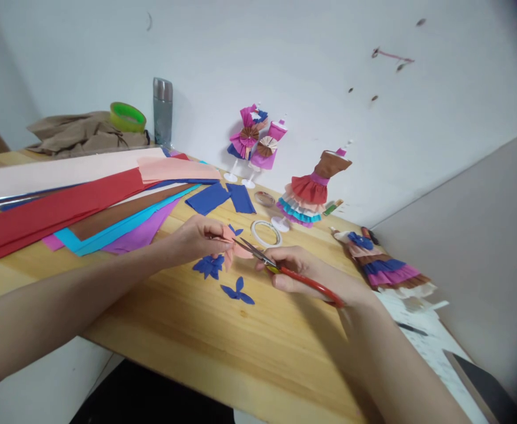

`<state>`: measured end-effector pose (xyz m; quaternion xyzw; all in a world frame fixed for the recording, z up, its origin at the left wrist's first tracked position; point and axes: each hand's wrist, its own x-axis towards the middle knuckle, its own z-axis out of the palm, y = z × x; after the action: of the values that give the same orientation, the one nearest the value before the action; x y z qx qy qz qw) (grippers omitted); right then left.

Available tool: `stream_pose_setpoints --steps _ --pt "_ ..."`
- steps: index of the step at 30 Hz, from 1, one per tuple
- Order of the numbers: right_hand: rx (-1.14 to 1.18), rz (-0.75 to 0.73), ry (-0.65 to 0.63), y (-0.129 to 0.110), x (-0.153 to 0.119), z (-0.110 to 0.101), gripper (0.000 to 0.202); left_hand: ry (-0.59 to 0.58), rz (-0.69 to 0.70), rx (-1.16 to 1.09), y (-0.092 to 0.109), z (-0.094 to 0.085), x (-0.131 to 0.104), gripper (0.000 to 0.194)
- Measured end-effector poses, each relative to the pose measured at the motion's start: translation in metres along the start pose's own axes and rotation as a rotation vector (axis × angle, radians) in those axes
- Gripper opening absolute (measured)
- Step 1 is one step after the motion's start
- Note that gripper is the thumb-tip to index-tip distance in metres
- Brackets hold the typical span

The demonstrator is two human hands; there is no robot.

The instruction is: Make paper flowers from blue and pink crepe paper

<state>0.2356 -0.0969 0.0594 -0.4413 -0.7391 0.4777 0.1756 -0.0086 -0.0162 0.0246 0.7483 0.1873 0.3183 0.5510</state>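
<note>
My left hand (201, 237) pinches a peach crepe paper piece (228, 259) cut into petal shapes, held above the table. In my right hand (296, 268) is a pair of scissors (311, 285) with red handles, its blades a little apart and their tips against the peach paper. Below my left hand lies a cluster of blue paper petals (208, 267). Nearer the table's front rests a three-petalled blue paper piece (238, 291). Another small blue petal piece (235, 230) shows just behind the peach paper. A roll of white double-sided tape (266, 234) lies behind the scissors.
Folded crepe paper strips (64, 203) in several colours cover the left side. Two blue paper rectangles (208, 198) lie mid-table. Small dress forms (318, 182) in paper dresses stand at the back; another paper dress (386, 265) lies right. A grey flask (163, 112) stands by the wall.
</note>
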Motion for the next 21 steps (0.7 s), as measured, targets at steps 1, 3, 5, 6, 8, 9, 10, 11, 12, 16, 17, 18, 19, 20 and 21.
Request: stream_pose_setpoints --steps 1,3,5,6,8,9,10,11,12,16,17,18,19,20,21 --pt "0.002 -0.005 0.004 0.0005 -0.0001 0.0000 0.056 0.001 0.002 -0.004 0.0005 -0.0001 0.0000 0.021" --pt "0.010 -0.011 0.013 0.0006 -0.0003 -0.0001 0.056 0.002 0.003 -0.004 0.0007 -0.0004 0.0000 0.021" --pt "0.014 -0.013 0.018 0.0001 -0.0006 -0.0003 0.055 -0.001 0.010 0.006 0.0001 -0.0006 0.0001 0.022" --pt "0.015 -0.015 0.020 -0.0002 -0.0007 -0.0005 0.054 -0.004 0.013 0.015 -0.0004 -0.0006 0.0001 0.022" --pt "0.014 -0.022 0.022 -0.0008 -0.0009 -0.0010 0.054 -0.005 0.016 0.029 -0.0012 -0.0007 0.0001 0.022" --pt "0.013 -0.024 0.023 -0.0011 -0.0010 -0.0013 0.055 0.000 0.016 0.031 -0.0016 -0.0008 0.0001 0.021" --pt "0.012 -0.023 0.022 -0.0013 -0.0010 -0.0014 0.056 0.006 0.014 0.029 -0.0019 -0.0008 0.0002 0.021" --pt "0.012 -0.019 0.020 -0.0016 -0.0011 -0.0014 0.057 0.006 0.010 0.028 -0.0022 -0.0009 0.0002 0.020" --pt "0.013 -0.011 0.014 -0.0017 -0.0010 -0.0011 0.058 0.001 0.007 0.028 -0.0026 -0.0010 0.0002 0.020" --pt "0.008 0.045 -0.012 -0.0011 -0.0004 0.0013 0.059 -0.029 0.007 0.040 -0.0048 -0.0012 0.0002 0.021" --pt "0.008 0.055 -0.016 -0.0010 -0.0002 0.0019 0.059 -0.028 0.012 0.052 -0.0056 -0.0013 0.0002 0.022" --pt "0.010 0.061 -0.016 -0.0009 0.0002 0.0024 0.058 -0.025 0.017 0.068 -0.0064 -0.0015 0.0003 0.022" --pt "0.016 0.063 -0.015 -0.0011 0.0005 0.0028 0.058 -0.023 0.021 0.087 -0.0072 -0.0017 0.0004 0.022" --pt "0.023 0.064 -0.013 -0.0016 0.0009 0.0031 0.057 -0.020 0.027 0.108 -0.0080 -0.0020 0.0005 0.021" --pt "0.030 0.067 -0.013 -0.0024 0.0013 0.0035 0.057 -0.020 0.035 0.128 -0.0088 -0.0023 0.0006 0.021"
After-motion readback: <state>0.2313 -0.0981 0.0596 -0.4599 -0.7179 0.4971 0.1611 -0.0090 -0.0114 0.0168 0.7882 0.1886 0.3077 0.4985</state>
